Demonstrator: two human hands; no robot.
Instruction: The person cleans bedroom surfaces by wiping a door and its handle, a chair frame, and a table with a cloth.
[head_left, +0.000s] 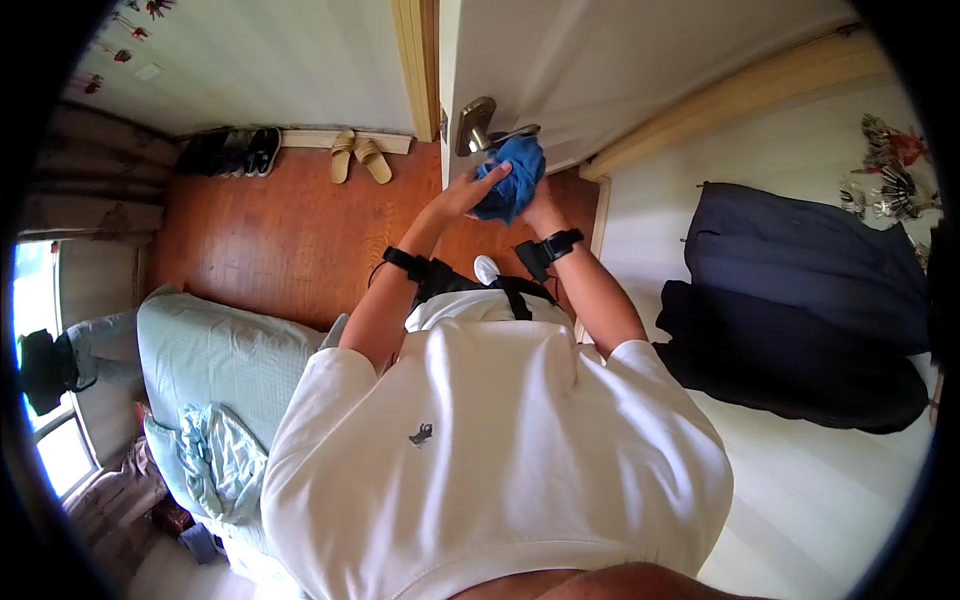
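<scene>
Wood floor [250, 230] below; blue cloth [515, 180] between 2 hands [540, 208], touching left fingers [495, 173].

Crumpled blue cloth [514, 180], bunched up close by the door handle [477, 124].

So straight ahead there's the flat white door [640, 70], with the shiny metal lever handle [478, 125] fitted near its left edge. Beyond the brown wooden floor [250, 235], tan open-toed slides [356, 158] are parked left of the door, dark closed shoes [245, 153] further left. Crumpled pale satiny fabric [222, 465] is dumped on the pale green cloth-covered bed [220, 340], nearer left. Long dark fabric garments [800, 270] are hung on the right.
</scene>
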